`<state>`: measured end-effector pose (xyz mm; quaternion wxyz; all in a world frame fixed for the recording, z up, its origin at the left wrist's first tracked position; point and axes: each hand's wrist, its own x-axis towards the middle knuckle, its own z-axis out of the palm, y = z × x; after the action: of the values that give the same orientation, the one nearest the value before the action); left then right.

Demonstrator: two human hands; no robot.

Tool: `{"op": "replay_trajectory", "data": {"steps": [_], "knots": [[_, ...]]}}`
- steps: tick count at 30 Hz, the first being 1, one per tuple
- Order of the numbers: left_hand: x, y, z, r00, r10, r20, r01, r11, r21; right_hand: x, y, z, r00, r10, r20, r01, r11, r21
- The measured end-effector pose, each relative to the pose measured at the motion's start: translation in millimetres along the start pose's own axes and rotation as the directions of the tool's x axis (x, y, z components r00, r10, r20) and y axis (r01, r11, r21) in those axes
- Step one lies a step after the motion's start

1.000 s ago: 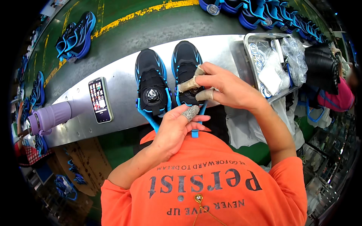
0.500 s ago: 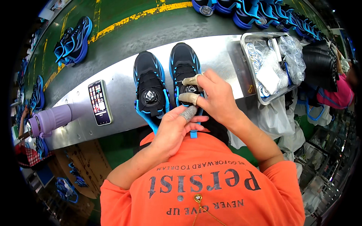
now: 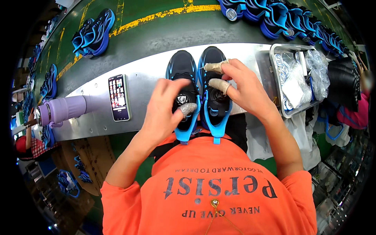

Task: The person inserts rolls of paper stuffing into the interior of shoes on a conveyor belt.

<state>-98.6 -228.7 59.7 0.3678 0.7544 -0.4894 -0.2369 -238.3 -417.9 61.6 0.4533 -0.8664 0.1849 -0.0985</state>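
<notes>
Two black and blue sports shoes stand side by side in front of me, toes away and heels against my orange shirt. Over the left shoe (image 3: 182,72) is my left hand (image 3: 158,111), its index finger and thumb spread around the round dial (image 3: 181,100) on the tongue. A grey cover sits on that thumb. My right hand (image 3: 248,88) hovers at the right shoe (image 3: 212,58), with beige covers on thumb and index finger. Those two fingers are apart, and I see nothing held between them. Part of the right shoe's dial lies in shadow under the hand.
On the metal bench (image 3: 147,74) lie a phone (image 3: 119,98) and a purple bottle (image 3: 66,109). A clear tray (image 3: 273,70) of bagged parts stands at the right. More shoes (image 3: 274,21) line the green surface beyond, with another pair (image 3: 94,33) at far left.
Both shoes now sit further right in the view and closer together. My left hand has moved from the right shoe's heel to the left shoe. The right hand's fingers have left the dial and spread.
</notes>
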Motion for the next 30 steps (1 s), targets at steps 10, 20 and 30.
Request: {"op": "replay_trajectory", "data": {"steps": [10, 20, 30], "knots": [[7.6, -7.6, -7.6, 0.988, -0.099, 0.121, 0.103, 0.994, -0.032, 68.9, 31.9, 50.4, 0.977, -0.137, 0.161, 0.172, 0.959, -0.224], [9.7, -18.0, -14.8, 0.976, -0.034, 0.216, 0.094, 0.957, -0.275, 77.6, 26.2, 51.2, 0.966, -0.049, 0.252, 0.095, 0.98, -0.173], [9.7, -25.3, -19.9, 0.975, 0.038, 0.217, 0.006, 0.98, -0.197, 78.3, 33.0, 53.4, 0.97, -0.085, 0.227, 0.128, 0.975, -0.182]]}}
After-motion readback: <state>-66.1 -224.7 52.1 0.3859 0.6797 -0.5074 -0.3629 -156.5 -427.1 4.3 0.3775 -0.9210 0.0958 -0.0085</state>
